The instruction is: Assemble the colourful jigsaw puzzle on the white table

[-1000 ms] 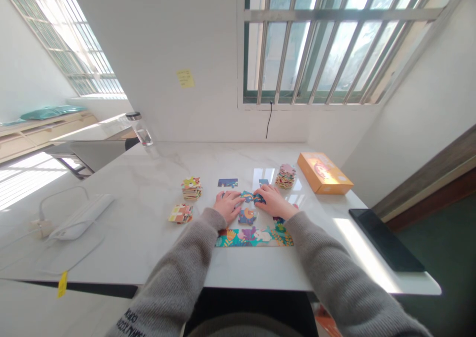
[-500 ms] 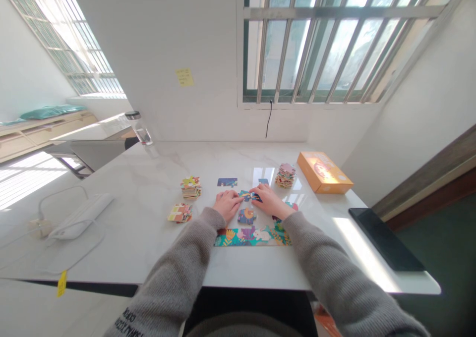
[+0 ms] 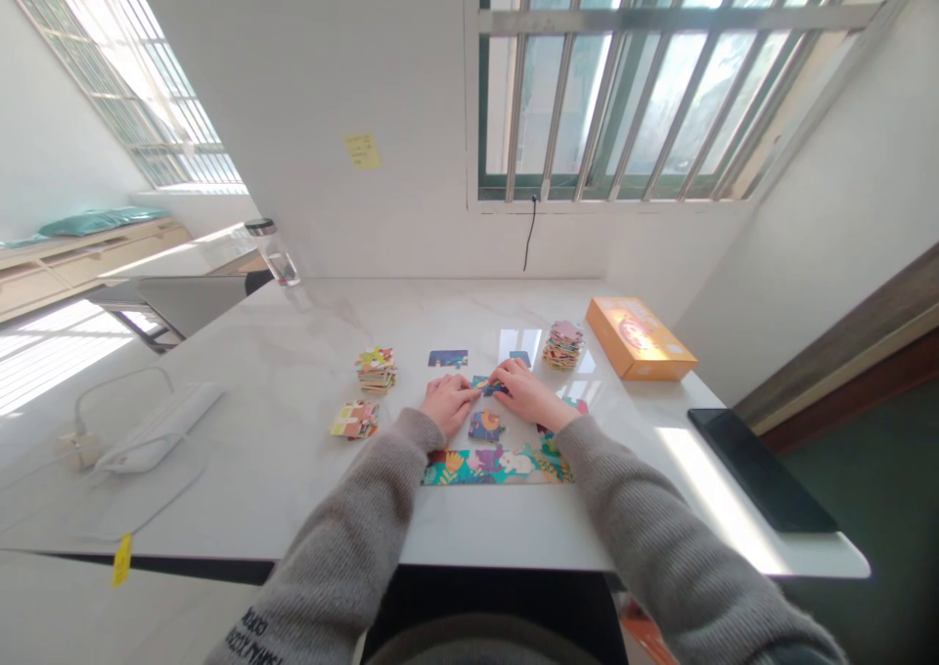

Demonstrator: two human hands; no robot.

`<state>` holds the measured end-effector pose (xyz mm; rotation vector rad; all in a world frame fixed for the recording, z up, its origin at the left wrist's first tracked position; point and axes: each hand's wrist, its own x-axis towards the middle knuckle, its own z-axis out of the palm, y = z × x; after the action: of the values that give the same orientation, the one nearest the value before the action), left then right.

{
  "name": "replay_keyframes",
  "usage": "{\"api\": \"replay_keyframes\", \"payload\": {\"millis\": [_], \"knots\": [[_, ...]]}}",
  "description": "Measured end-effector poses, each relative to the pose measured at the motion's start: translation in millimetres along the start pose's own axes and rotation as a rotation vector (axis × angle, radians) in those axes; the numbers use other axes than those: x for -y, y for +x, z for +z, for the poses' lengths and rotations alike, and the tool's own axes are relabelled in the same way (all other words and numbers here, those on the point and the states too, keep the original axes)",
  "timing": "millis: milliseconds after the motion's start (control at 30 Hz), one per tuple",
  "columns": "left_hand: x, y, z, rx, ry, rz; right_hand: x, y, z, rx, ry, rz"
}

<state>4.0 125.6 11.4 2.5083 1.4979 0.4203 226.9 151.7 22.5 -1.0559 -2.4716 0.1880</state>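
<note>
Left hand [image 3: 447, 403] and right hand [image 3: 528, 396] half-curled, touching blue jigsaw pieces [image 3: 488, 385] between them, grip unclear; jigsaw strip [image 3: 499, 465] just below both.

The person wears a grey knit sweater [image 3: 469, 548] with fuzzy, finely ribbed sleeves reaching the wrists. Dark printed lettering [image 3: 253, 636] runs across the left sleeve [image 3: 344, 538] near the elbow. The left hand [image 3: 449, 404] and right hand [image 3: 529, 396] are bare.

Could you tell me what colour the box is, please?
The box is orange, seen best in the head view.
</note>
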Motion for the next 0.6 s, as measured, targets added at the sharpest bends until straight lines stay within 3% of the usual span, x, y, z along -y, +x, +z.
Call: {"api": "replay_keyframes", "payload": {"millis": [367,500,600], "knots": [[0.4,1.7,0.5,-0.002,-0.019,0.005,-2.4,-2.1,5.5,0.013,0.057,-0.008],[1.3,1.6,0.4,-0.002,-0.022,0.013,-10.4,-6.5,-5.0,-0.121,0.075,0.015],[2.5,1.3,1.7,-0.006,-0.029,0.015,-18.2,-12.8,-20.9,-0.208,0.081,0.145]]}}
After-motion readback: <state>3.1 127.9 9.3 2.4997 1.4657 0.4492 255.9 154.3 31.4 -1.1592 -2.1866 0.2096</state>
